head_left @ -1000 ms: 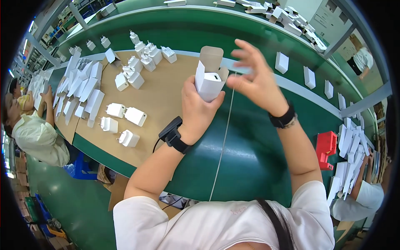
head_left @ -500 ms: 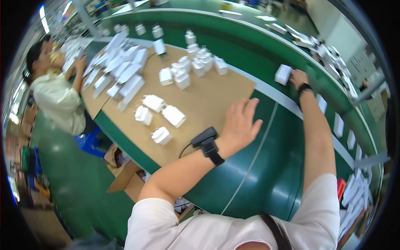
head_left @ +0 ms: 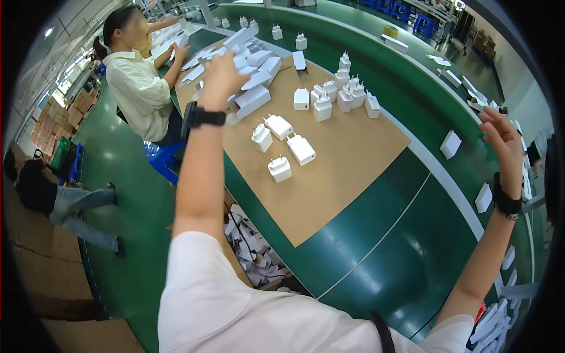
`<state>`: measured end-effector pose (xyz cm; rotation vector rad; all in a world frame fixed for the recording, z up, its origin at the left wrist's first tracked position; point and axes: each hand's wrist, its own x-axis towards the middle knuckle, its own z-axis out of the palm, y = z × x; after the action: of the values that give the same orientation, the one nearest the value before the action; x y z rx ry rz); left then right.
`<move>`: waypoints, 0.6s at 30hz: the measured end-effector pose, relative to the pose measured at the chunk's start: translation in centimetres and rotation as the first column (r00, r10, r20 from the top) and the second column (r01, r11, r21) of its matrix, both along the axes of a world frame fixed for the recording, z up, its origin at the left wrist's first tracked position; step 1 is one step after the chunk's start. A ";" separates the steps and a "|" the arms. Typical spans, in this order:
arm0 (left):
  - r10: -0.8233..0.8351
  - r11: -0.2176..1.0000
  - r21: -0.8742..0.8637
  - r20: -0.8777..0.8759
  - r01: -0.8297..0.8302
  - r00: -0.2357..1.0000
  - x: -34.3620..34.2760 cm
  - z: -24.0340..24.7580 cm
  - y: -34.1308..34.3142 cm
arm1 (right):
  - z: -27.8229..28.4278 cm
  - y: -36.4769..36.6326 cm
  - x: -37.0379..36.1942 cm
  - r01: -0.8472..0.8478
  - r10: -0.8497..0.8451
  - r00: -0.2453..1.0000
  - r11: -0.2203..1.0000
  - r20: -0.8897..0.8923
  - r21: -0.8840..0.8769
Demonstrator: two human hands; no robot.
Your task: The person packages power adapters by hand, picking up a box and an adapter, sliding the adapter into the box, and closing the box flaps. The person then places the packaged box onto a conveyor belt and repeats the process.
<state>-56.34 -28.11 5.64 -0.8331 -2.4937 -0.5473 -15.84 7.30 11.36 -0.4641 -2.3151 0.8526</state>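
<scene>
My left hand (head_left: 225, 79) reaches out over a pile of white boxes (head_left: 254, 101) at the far left of the table. Its thumb stands apart from the fingers, which are slightly blurred, and nothing shows in its grip. At the right, my right hand (head_left: 503, 136) is raised above the green conveyor belt, fingers apart and holding nothing. A single white box (head_left: 451, 145) lies on the belt, left of that hand and apart from it. Several loose white plug chargers (head_left: 301, 149) lie on the brown board (head_left: 353, 170), and a cluster of upright chargers (head_left: 322, 107) stands farther back.
Across the table's left end a co-worker (head_left: 138, 88) in a pale shirt handles a white box. Another person (head_left: 59, 200) walks on the floor at far left. Below the table edge sits a carton of white pieces (head_left: 259, 256). More white boxes (head_left: 484, 197) line the belt.
My left hand has moved from over the board's right side to the box pile. My right hand has come away from the white box on the belt. The view has turned left.
</scene>
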 end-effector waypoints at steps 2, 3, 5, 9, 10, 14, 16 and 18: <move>0.086 0.978 -0.198 0.070 -0.071 0.994 -5.2 -4.6 -0.1 | -1.2 -0.9 -0.8 -0.109 0.108 0.994 0.994 -0.019 -0.033; 0.066 0.983 -0.178 0.128 -0.043 0.990 -6.6 -6.3 -0.2 | -1.8 -2.1 -1.8 -0.153 0.150 0.988 0.986 -0.042 -0.064; 0.006 0.980 -0.200 0.103 0.014 0.995 -7.9 -8.5 -0.1 | -2.8 -3.2 -3.5 -0.205 0.205 0.979 0.973 -0.011 -0.103; 0.111 0.984 -0.141 0.019 -0.107 0.994 -8.1 -6.2 -0.3 | -4.1 -5.0 -6.8 -0.205 0.210 0.978 0.968 0.017 -0.144; 0.016 0.994 -0.109 -0.043 -0.021 0.999 -5.8 -4.0 1.0 | -5.0 -5.1 -7.9 -0.261 0.255 0.964 0.961 -0.077 -0.088; -0.519 0.839 -0.231 -0.070 0.492 0.852 6.3 6.6 0.5 | -3.2 -10.5 -13.2 -0.241 0.364 0.926 0.775 -0.101 0.585; -0.619 0.766 -0.242 -0.027 0.596 0.785 11.6 8.9 0.8 | -3.1 -13.0 -16.1 -0.365 0.534 0.835 0.717 -0.131 0.594; -0.644 0.740 -0.005 0.284 0.672 0.711 14.0 9.3 1.2 | -4.0 -14.8 -17.4 -0.645 0.671 0.740 0.730 -0.054 0.228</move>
<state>-42.38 -26.95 14.92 -1.8424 -2.4111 -0.8012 -33.24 -7.50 7.36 0.5435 -2.4144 0.9150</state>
